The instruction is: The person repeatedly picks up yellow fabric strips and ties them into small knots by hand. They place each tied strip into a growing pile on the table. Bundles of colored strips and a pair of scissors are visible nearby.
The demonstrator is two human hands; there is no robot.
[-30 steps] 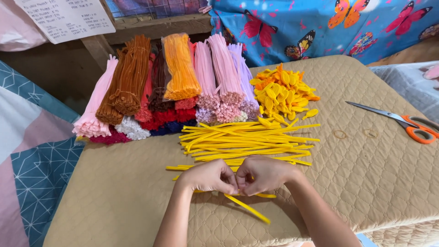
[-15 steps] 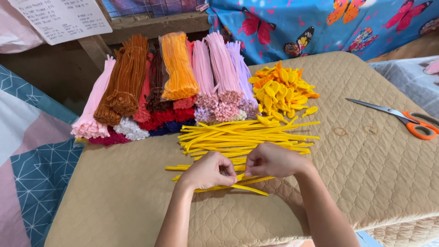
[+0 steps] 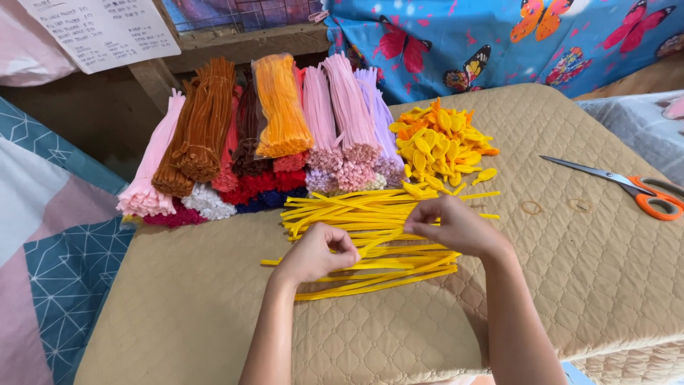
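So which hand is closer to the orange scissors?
The right hand. It sits over the yellow pipe cleaners, with bare quilted table between it and the scissors off to its right. The left hand is farther away, on the other side.

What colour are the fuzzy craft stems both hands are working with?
Yellow fuzzy craft stems, pinched by left hand and right hand; head view.
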